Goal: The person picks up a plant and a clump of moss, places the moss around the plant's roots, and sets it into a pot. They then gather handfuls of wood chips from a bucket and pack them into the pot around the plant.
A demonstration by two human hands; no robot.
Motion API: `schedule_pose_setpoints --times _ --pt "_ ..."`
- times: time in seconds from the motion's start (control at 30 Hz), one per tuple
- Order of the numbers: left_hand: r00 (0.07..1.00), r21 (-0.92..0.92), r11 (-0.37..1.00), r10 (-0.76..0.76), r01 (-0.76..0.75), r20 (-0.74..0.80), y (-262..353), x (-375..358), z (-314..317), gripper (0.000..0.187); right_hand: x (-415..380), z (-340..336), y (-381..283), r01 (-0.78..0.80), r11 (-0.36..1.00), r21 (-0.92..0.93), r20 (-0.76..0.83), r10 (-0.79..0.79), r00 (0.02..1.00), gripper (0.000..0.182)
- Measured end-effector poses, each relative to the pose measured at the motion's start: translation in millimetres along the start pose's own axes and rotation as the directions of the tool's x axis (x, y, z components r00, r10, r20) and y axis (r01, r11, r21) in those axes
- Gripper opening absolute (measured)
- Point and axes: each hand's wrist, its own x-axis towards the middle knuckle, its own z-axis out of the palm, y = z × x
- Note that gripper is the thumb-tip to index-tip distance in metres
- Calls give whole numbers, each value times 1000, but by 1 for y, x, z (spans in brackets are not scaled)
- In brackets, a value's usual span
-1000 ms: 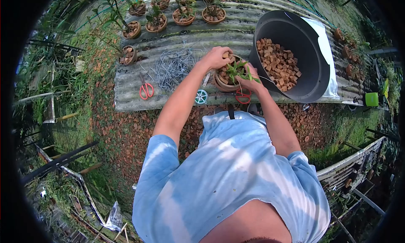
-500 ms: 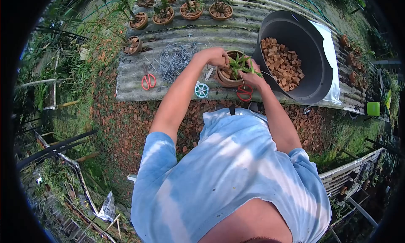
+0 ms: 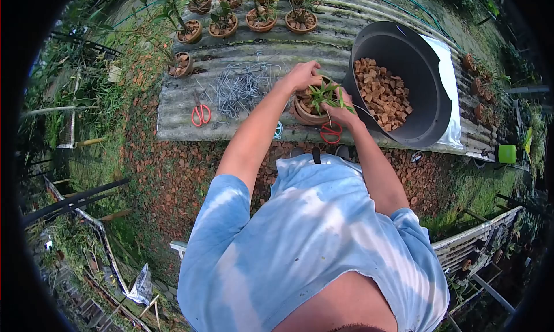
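A clay pot (image 3: 307,116) stands near the front edge of the corrugated sheet, holding brown chunks and a small green leafy plant (image 3: 325,95). My left hand (image 3: 304,76) is over the pot's far left rim, fingers bent down and closed; what they grip is hidden. My right hand (image 3: 341,113) is at the pot's right side, its fingers closed about the plant's lower leaves. Red-handled scissors (image 3: 331,132) lie by the pot's front, below my right hand. A round twist-tie spool (image 3: 278,130) is partly hidden behind my left forearm.
A large black tub (image 3: 424,95) with brown husk-like chunks (image 3: 382,94) lies tilted on the right. Left of my hands are a heap of bent wires (image 3: 241,88) and a second pair of red-handled scissors (image 3: 201,114). Several potted plants (image 3: 261,20) line the sheet's far side.
My left hand has shifted from the pot's left side toward its far rim. My left forearm now covers most of the spool. My right hand stays at the plant.
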Motion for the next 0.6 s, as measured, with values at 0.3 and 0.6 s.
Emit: schedule_pose_setpoints --times 0.3,0.6 --pt "912 202 931 345 -303 -224 -7 -11 17 21 4 3 5 156 983 95 -89 -148 985 52" --pt "961 303 912 268 -276 69 -6 -10 8 18 -1 2 -7 205 975 88 -169 -188 967 55"
